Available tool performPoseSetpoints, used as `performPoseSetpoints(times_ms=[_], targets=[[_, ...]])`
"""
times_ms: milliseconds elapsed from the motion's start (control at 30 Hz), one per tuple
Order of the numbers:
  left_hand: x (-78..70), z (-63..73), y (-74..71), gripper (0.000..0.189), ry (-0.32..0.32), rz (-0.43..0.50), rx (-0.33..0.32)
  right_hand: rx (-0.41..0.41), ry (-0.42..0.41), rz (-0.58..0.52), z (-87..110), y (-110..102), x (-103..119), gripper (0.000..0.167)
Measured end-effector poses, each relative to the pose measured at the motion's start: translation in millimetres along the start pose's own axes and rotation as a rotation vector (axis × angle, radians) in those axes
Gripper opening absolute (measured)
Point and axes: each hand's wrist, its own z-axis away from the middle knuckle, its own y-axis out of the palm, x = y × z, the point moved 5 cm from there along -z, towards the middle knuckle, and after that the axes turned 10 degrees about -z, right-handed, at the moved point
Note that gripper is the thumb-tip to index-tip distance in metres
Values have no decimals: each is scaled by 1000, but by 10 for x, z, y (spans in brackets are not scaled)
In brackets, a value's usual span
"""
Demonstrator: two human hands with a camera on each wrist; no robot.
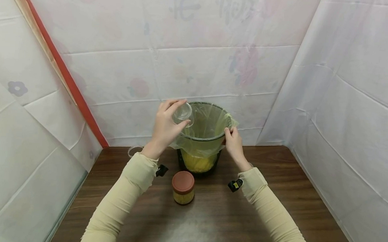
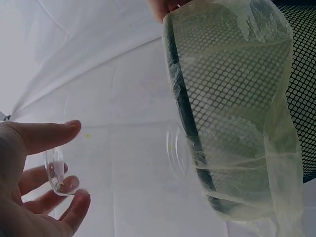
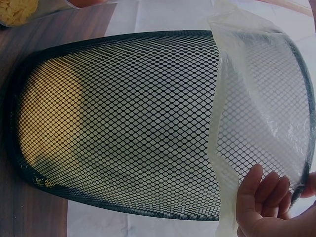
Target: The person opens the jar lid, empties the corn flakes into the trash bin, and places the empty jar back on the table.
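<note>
My left hand (image 1: 166, 123) holds a clear jar (image 1: 183, 113) by its base end, thumb on one side and fingers on the other. In the left wrist view the jar (image 2: 177, 148) lies sideways, mouth beside the bin's rim; a few yellow specks show in it. The black mesh waste bin (image 3: 148, 123) stands upright, lined with a pale yellow-green plastic bag (image 1: 213, 120) folded over its rim. Something yellow fills the bottom of the bin. At the right side, my right hand (image 1: 234, 144) grips the rim and bag, thumb against curled fingers.
A small jar with a reddish lid (image 1: 183, 182) and yellow flakes inside stands in front of the bin. On the brown wood-grain table (image 1: 258, 217), a clear round rim (image 1: 133, 149) shows behind my left wrist. White sheeting (image 1: 118, 67) encloses the back and sides.
</note>
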Motion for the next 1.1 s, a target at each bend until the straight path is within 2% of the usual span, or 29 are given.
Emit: performPoseSetpoints(times_ms=[133, 300, 400, 567, 800, 1000, 1100], targets=[[72, 6, -76, 60, -104, 28, -41, -6, 2, 0, 1, 1, 3, 31], [245, 64, -110, 58, -259, 104, -66, -13, 4, 8, -1, 5, -7, 30], [309, 125, -84, 58, -256, 38, -70, -12, 1, 7, -1, 5, -10, 30], [301, 209, -26, 59, -201, -62, -64, -4, -5, -3, 2, 0, -1, 30], [260, 191, -38, 60, -225, -42, -45, 5, -14, -18, 10, -4, 9, 29], [254, 177, -115, 57, -300, 104, -78, 8, -21, -3, 26, 5, 14, 31], [242, 168, -132, 57, -282, 92, -88, 5, -23, -9, 21, 4, 20, 30]])
